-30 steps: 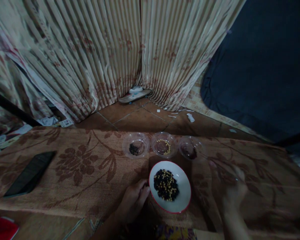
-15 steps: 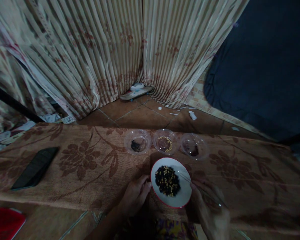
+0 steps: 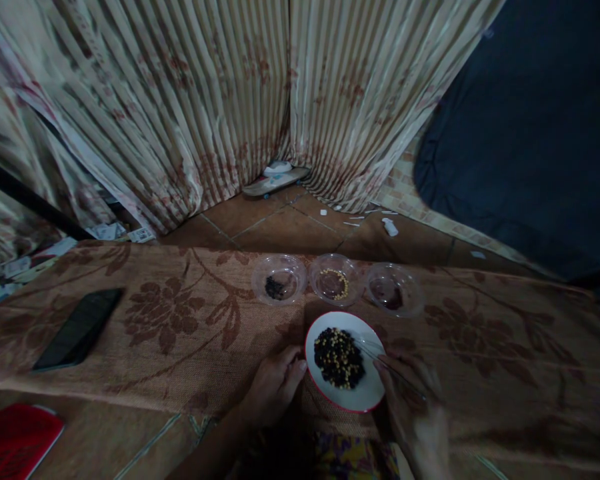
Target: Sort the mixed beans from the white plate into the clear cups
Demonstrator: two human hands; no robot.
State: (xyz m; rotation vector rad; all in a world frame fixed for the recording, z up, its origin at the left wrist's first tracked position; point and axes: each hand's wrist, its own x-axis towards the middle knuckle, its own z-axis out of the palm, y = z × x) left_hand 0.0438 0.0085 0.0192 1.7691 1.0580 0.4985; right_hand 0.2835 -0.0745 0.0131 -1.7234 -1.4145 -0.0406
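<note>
The left hand (image 3: 279, 383) grips the bowl (image 3: 369, 387), and the right hand (image 3: 414, 393) has brought its held tweezers (image 3: 371, 352) near the beans (image 3: 337, 359), within reach.

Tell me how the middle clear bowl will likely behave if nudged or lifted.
The middle clear bowl looks like thin plastic, so it may flex if squeezed. It holds only a scatter of yellow grains, so it is probably light for its size and easily shoved. Those grains look loose and would likely roll if it tilts.
</note>
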